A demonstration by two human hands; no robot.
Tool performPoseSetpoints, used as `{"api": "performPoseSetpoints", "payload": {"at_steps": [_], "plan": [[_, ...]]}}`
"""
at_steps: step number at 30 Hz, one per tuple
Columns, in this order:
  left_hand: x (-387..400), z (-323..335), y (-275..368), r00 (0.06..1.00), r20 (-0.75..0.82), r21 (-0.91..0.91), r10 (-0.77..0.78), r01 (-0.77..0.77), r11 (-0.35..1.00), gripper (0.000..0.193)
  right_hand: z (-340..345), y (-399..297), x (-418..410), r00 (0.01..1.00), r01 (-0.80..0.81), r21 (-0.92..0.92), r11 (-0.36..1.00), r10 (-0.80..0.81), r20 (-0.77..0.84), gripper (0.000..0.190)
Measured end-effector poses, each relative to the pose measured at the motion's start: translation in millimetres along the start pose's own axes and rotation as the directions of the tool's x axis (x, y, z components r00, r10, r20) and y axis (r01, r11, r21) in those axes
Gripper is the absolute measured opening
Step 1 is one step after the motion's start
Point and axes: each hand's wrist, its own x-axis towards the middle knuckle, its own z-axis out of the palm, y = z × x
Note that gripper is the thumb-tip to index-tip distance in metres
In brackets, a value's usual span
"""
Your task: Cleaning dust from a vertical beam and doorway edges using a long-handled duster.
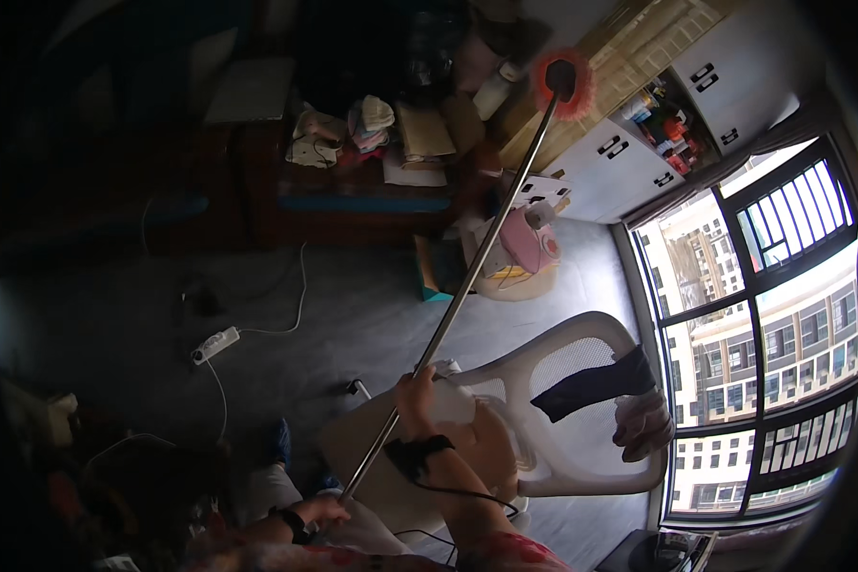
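A long-handled cleaning brush or duster crosses the view diagonally on a shiny metal pole (482, 250). Its round head (578, 89) has orange-red bristles around a dark hub and appears in front of the pale wooden top of the cabinet; whether it touches is unclear. Partway up the pole, my right hand (416, 400) grips it, with a black strap on the wrist. Lower down, my left hand (320, 512) is wrapped around the pole near its bottom end. A white mesh-backed office chair (586, 329) stands beside my right arm, with dark cloth (600, 386) draped over its back.
White cabinets (590, 168) line the upper right, beside a large window (747, 329). A dark wooden desk (257, 207) holds papers and clutter. A power strip (217, 345) with its cable lies on the grey floor. A stool (529, 287) carries a pink object.
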Motion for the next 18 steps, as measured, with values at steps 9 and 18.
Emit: {"api": "performPoseSetpoints", "payload": {"at_steps": [9,18], "plan": [[-99.1,10.8,-12.5,0.911,-0.095,-0.334,0.401,-0.409,0.849,0.03,17.5,4.8,-35.2,0.987,-0.096,-0.118,0.988,0.11,0.12,0.028],[-48.9,-68.2,46.4,0.977,0.095,0.066,0.189,-0.195,0.979,0.045,-82.4,-98.2,-6.3,0.997,0.069,0.431,0.9,-0.043,-0.069,0.019]]}}
